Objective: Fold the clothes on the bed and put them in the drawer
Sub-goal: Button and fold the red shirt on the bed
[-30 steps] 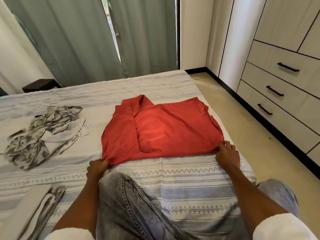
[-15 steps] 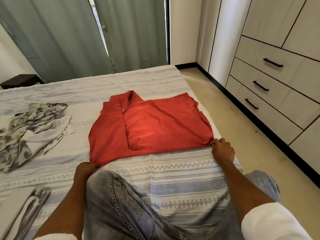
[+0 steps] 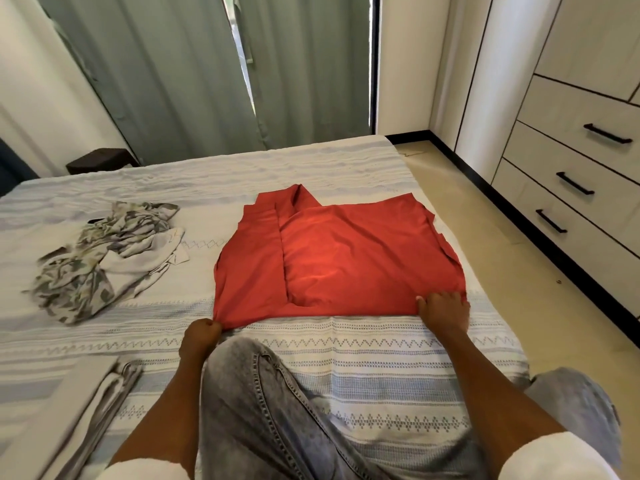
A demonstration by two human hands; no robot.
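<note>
I look down from the head camera at a red shirt [image 3: 332, 258] spread flat on the bed [image 3: 381, 351], partly folded, with its right part laid over the body. My left hand [image 3: 201, 336] is closed in a fist, its fingers gripping the shirt's near left corner. My right hand [image 3: 443, 310] rests on the near right corner, its fingers [image 3: 437, 296] curled over the hem and holding it; the shirt stretches away from both sets of fingers. Well to the left of my left fingers lies a crumpled camouflage-print garment [image 3: 100, 258]. Nearer me, left of and below those fingers, a folded grey cloth [image 3: 79, 410] sits on the bed. Far to the right of my right fingers stand closed drawers [image 3: 581, 188] with black handles. My knee in grey jeans [image 3: 270, 403] rests on the bed between my arms.
</note>
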